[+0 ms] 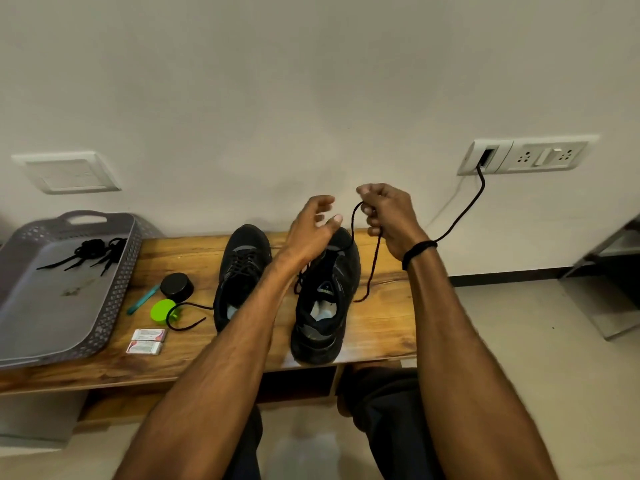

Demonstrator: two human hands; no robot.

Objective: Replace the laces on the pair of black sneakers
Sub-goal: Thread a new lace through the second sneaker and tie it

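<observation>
Both forearms stretch over the wooden bench [381,323] — the raised right hand [388,213] pinches a black lace [375,261] that trails down beside the sneaker [325,306], while the left hand [311,226] hovers loose-fingered, holding nothing, above its toe.

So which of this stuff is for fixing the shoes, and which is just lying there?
For the job: black sneakers, lace pinched by right hand, laces in grey tray.
Just lying about: black tin, green lid, teal pen, two small boxes.
</observation>
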